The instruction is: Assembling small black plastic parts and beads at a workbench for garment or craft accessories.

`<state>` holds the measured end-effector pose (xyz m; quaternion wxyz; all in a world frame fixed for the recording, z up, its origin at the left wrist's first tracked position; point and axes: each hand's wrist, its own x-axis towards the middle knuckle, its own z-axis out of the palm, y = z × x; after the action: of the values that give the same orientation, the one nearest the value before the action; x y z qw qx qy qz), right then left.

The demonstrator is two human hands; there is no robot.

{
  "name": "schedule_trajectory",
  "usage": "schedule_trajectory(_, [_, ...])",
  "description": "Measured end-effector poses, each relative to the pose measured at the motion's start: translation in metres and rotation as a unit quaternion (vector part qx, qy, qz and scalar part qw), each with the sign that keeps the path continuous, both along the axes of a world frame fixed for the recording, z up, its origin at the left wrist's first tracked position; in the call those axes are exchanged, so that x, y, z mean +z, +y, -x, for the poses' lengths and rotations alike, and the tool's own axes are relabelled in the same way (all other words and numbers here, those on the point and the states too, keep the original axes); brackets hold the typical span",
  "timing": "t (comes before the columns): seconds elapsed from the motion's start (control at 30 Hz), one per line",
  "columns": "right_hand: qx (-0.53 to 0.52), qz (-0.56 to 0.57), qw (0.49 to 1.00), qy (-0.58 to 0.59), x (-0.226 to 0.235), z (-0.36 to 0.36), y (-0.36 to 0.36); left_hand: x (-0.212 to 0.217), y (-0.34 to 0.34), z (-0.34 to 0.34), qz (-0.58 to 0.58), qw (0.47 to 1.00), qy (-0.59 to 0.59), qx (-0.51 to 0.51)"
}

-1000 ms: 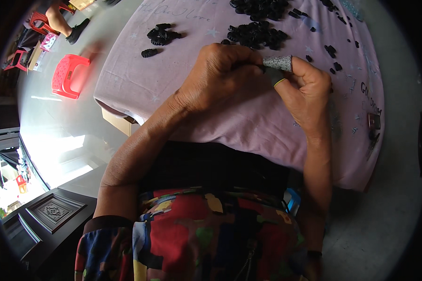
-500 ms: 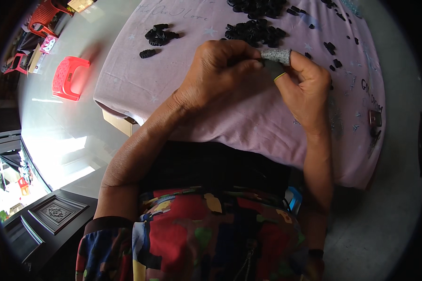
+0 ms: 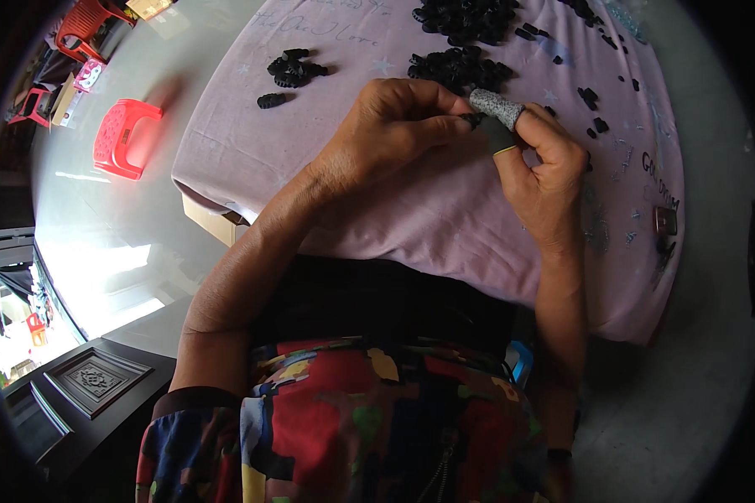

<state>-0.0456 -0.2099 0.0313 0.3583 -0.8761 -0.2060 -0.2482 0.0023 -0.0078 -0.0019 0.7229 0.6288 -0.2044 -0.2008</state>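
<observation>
Over the near part of the cloth-covered table, my left hand (image 3: 386, 130) pinches a small black piece (image 3: 474, 120) between thumb and fingertips. My right hand (image 3: 547, 163) meets it from the other side, its covered thumb and forefinger closed at the same piece. A speckled grey finger sleeve (image 3: 497, 108) wraps the right forefinger, and a dark green cover with a yellow rim (image 3: 500, 137) sits on the right thumb. Most of the piece is hidden by the fingers. Just beyond the hands lies a heap of similar black ridged pieces (image 3: 460, 67).
Another black heap (image 3: 466, 18) lies farther back, a smaller cluster (image 3: 295, 70) to the left with a single piece (image 3: 271, 101). Scattered pieces (image 3: 588, 98) and a small brownish box-like object (image 3: 665, 221) are on the right of the pink cloth (image 3: 445, 218). A red stool (image 3: 126, 138) stands left.
The right forefinger has straightened and lifted a little, showing more of its grey sleeve. The black piece now shows between the fingertips. The whole view has shifted slightly.
</observation>
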Motion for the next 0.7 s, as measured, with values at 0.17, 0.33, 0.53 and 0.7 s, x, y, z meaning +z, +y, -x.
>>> schedule_trajectory(0.17, [0.048, -0.107, 0.991, 0.062, -0.0049, -0.0006, -0.0038, 0.0035, -0.0019, 0.0022, 0.02, 1.0, 0.006, 0.013])
schedule_trajectory(0.33, [0.049, -0.162, 0.979, 0.117, -0.0077, -0.0004, -0.0089, 0.0033, -0.002, 0.0017, 0.017, 1.0, 0.006, 0.006])
schedule_trajectory(0.53, [0.044, -0.177, 0.979, 0.088, -0.0037, -0.0003, -0.0084, 0.0055, 0.0, 0.0025, 0.012, 1.0, -0.001, -0.016])
schedule_trajectory(0.7, [0.046, -0.153, 0.979, 0.128, -0.0024, 0.0019, -0.0095, 0.0005, -0.0004, 0.0002, 0.026, 1.0, -0.007, -0.011])
